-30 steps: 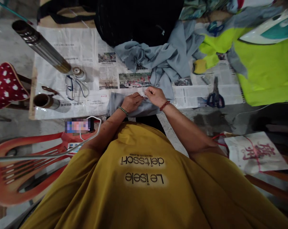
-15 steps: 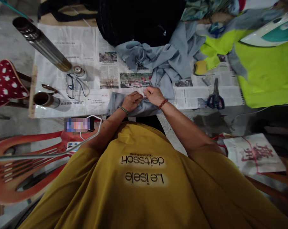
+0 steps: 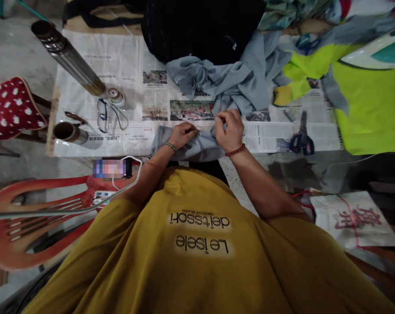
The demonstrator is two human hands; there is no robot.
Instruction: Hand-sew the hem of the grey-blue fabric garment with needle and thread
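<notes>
A grey garment (image 3: 206,148) lies partly bunched on the newspaper-covered table, its near end at the front edge. My left hand (image 3: 183,135), with a green bead bracelet, rests on that near end and pinches a bit of the cloth between thumb and fingertips. To its right, my right hand (image 3: 230,131), with a red bead bracelet, is held over the garment, apart from the left. Its fingers are curled together in a pinch; whatever they hold is too small to make out.
Scissors (image 3: 302,137) lie on the right, beyond them a yellow-green garment (image 3: 367,111) under an iron (image 3: 380,52). At left stand a steel flask (image 3: 71,61), its cup (image 3: 71,133) and eyeglasses (image 3: 102,115). Black cloth (image 3: 200,30) lies behind. A white cable (image 3: 138,172) crosses the red chair (image 3: 50,187).
My right hand has moved to the right, away from my left hand, and turned with its fingers up. The left hand stays on the cloth. The whole view has shifted slightly.
</notes>
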